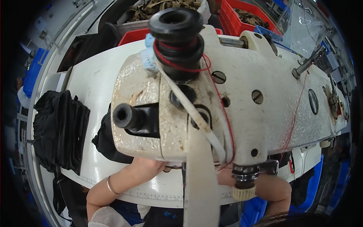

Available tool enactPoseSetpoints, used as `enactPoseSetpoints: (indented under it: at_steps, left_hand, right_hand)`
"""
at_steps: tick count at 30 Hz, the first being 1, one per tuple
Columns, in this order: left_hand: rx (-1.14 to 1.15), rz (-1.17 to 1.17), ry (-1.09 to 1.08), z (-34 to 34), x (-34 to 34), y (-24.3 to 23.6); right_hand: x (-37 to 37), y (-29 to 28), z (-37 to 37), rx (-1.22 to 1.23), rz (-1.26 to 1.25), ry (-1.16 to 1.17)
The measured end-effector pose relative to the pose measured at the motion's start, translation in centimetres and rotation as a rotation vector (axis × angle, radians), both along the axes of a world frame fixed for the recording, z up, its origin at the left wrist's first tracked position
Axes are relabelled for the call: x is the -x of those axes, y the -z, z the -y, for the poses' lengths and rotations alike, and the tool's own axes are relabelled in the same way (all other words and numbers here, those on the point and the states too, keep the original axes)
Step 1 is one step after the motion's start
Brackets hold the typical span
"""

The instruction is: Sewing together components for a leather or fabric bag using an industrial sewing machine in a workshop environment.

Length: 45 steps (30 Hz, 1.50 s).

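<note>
A white sewing machine head fills the middle of the view and hides much of my work area. My left hand reaches under its left end, with a bangle on the wrist; its fingers are covered by the machine. My right hand is under the machine too, mostly behind a pale strip and a tension knob. What either hand holds cannot be seen. Black fabric shows on the table beyond my left hand, partly behind the machine.
A stack of folded black fabric pieces lies at the table's left. Red thread runs over the machine. Red bins with brown strips stand at the back. A blue bin is at the right. A ruler scale follows the near edge.
</note>
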<state>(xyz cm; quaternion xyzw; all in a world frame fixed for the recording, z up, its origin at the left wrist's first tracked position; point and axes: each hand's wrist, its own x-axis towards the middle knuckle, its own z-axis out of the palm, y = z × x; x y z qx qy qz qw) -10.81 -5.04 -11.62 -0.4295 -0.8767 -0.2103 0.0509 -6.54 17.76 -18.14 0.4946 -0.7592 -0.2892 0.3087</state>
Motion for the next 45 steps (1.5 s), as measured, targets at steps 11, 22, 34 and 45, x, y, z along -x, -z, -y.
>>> enactPoseSetpoints:
  at_steps: [11, 22, 34, 45]
  left_hand:
    - [0.025, 0.125, 0.002, -0.1, 0.0, 0.2]
    - [0.010, 0.097, 0.032, -0.7, 0.2, -0.5]
    - [0.026, 0.044, 0.049, -1.3, -0.1, -0.8]
    - [-0.013, 0.000, 0.064, -2.3, -0.1, -1.0]
  right_hand:
    - [0.5, -1.6, 0.5, 0.576, 0.294, -0.146]
    - [1.8, -1.5, 0.8, 0.653, 0.131, -0.203]
    - [2.1, -1.5, 0.4, 0.580, 0.077, -0.263]
    - [-0.9, -6.4, -0.6, 0.613, 1.268, 0.139]
